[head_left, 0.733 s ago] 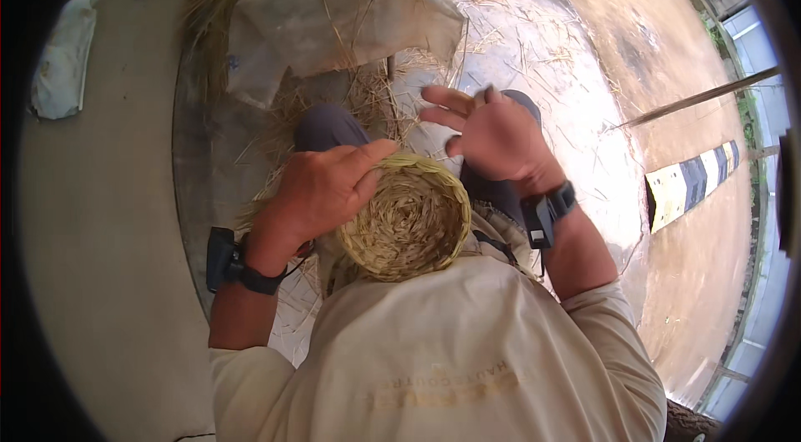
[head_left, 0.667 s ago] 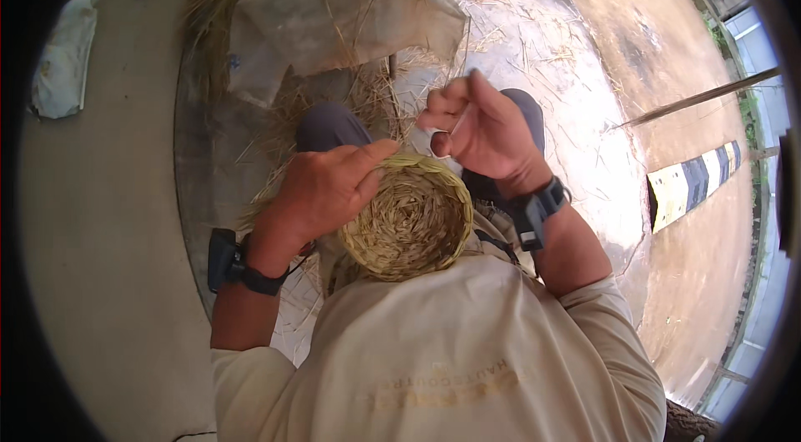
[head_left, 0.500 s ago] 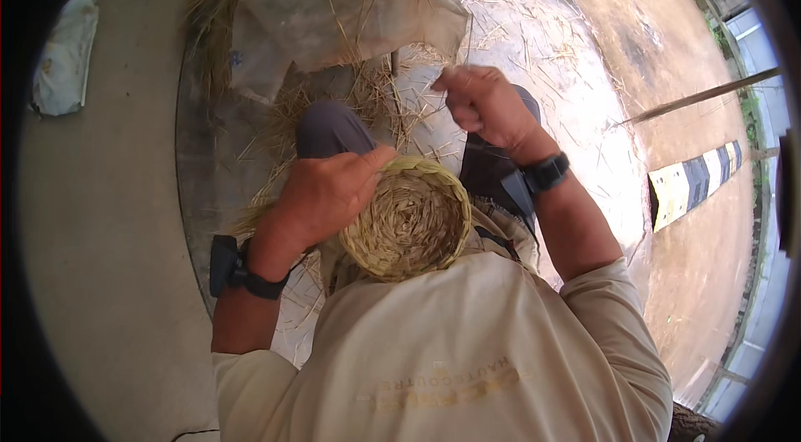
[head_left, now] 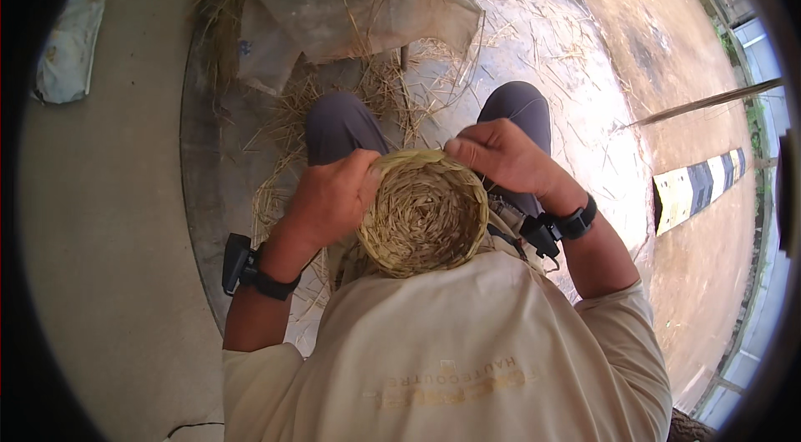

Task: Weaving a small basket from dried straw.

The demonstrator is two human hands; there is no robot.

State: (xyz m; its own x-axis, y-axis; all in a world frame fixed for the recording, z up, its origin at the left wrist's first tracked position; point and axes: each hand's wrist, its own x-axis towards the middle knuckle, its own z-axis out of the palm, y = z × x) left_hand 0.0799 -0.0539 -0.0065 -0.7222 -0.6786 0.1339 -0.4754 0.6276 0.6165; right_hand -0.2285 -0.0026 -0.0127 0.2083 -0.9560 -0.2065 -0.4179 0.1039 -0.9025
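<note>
A round woven straw basket (head_left: 424, 212) rests in my lap against my shirt, its hollow side facing up. My left hand (head_left: 335, 191) is closed on the basket's left rim, the fingers partly hidden on its outer side. At the far right of the rim, my right hand (head_left: 501, 154) pinches the edge with thumb and bent fingers. Whether a loose strand lies in that pinch is too small to tell. Each wrist wears a black strap with a small device.
Beyond my knees a translucent plastic sheet (head_left: 325, 12) lies by a bundle of long dry straw (head_left: 225, 16). Loose straw bits litter the mat (head_left: 534, 66). A white sack (head_left: 71, 45) lies on the floor far left; a striped barrier (head_left: 701, 187) and a thin pole (head_left: 709, 102) are at right.
My right hand has come down and in from above my right knee to the basket's rim. The left hand keeps its hold. The basket sits slightly further right in the picture.
</note>
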